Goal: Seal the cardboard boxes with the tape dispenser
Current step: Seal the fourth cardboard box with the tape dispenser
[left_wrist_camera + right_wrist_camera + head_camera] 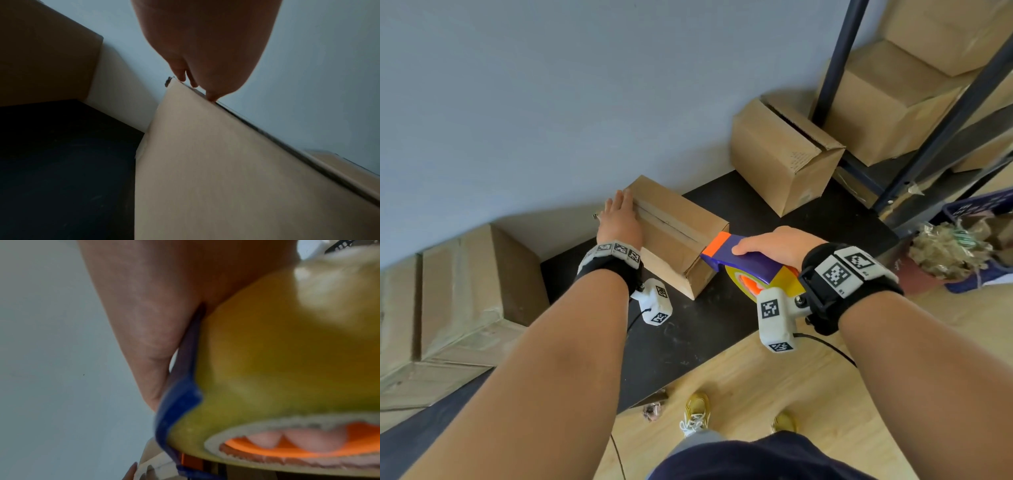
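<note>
From the head view, a small cardboard box (674,233) lies on a black mat (722,325) close to a blue-grey wall (551,85), its top flaps closed along a dark centre seam. The left hand (619,219) lies flat on the far-left end of the box top, fingers straight and together, pointing toward the wall. The right hand (774,245) grips a tape dispenser (743,260) — purple body, orange nose, yellow roll — with the thumb along its upper face; the orange nose meets the near-right end of the box, at the seam's end. A second box (780,154) with a slightly lifted flap stands farther right on the mat, beside a dark metal rack (928,137) loaded with more boxes. Larger cartons (455,291) sit to the left. Both wrists wear black bands with coded markers (and white camera housings below them).

The left wrist view looks up the box side (226,162): straight fingertips (211,97) rest on its top edge, with the wall behind and the mat dark below.

The right wrist view is blurred and filled by the yellow tape roll (277,353) in the blue-purple frame (179,402). The palm lies over the roll, and two fingertips (308,441) show curled inside the orange core — a full grasp.
</note>
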Demonstrator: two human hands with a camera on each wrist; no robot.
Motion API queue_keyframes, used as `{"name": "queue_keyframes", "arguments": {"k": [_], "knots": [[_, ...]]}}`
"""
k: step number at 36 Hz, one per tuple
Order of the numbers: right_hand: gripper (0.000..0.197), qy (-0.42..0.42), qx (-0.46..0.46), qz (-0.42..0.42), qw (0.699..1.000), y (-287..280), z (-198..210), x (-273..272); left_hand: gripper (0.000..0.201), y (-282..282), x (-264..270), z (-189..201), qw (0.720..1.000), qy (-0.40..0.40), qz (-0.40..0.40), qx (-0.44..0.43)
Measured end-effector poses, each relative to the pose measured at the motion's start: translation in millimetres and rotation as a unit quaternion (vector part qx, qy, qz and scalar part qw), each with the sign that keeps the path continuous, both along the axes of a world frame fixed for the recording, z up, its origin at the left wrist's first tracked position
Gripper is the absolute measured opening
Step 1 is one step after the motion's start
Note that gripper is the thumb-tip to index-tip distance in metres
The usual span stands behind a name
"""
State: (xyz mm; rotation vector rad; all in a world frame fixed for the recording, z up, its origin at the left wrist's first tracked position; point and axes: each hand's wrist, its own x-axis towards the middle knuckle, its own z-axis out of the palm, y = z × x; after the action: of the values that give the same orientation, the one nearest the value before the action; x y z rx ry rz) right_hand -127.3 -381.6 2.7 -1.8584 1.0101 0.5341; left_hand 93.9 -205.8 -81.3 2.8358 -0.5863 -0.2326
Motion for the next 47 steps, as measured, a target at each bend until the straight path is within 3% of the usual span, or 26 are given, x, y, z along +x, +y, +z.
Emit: {"name": "queue_keyframes", "arguments": {"k": [3, 7, 13, 18, 22, 29, 35, 39, 47], "knots": [[0.063, -0.018, -0.016, -0.008, 1.0, 1.7, -5.0, 4.7, 0.049, -5.3, -19.0, 0.7, 0.999, 0.007, -0.046, -0.013], [0.061, -0.03, -0.017, -0.014, 0.999, 1.5, -10.4, 7.3, 0.054, -12.9, -43.0, -1.1, 0.996, 0.014, -0.084, -0.017], [0.064, -0.023, -0.002, -0.013, 1.0, 0.3, -17.7, 6.5, 0.065, -19.6, -54.0, -15.1, 0.991, -0.01, -0.1, 0.093], [0.063, -0.029, 0.0, -0.017, 0.999, 0.9, -22.0, 7.3, 0.065, -25.5, -53.7, -9.6, 0.988, 0.002, -0.098, 0.117], [0.061, -0.029, 0.002, -0.008, 1.0, -1.4, -23.1, 5.8, 0.064, -26.0, -59.7, -5.1, 0.993, 0.011, -0.084, 0.082], [0.053, -0.034, 0.01, 0.017, 0.999, -5.4, -28.1, 0.6, 0.057, -16.4, -93.2, 0.2, 0.993, 0.02, -0.101, -0.063], [0.048, -0.035, 0.024, 0.021, 0.999, -6.6, -30.0, 1.2, 0.087, -4.8, -104.2, -7.3, 0.984, 0.007, -0.166, 0.056], [0.048, -0.039, 0.02, 0.03, 0.999, -6.8, -29.1, 0.1, 0.084, -5.1, -100.8, -14.1, 0.976, -0.054, -0.181, 0.108], [0.054, -0.059, 0.029, 0.024, 0.998, -12.6, -26.0, -11.0, 0.073, -9.9, -99.9, -18.8, 0.969, -0.076, -0.186, 0.141]]}}
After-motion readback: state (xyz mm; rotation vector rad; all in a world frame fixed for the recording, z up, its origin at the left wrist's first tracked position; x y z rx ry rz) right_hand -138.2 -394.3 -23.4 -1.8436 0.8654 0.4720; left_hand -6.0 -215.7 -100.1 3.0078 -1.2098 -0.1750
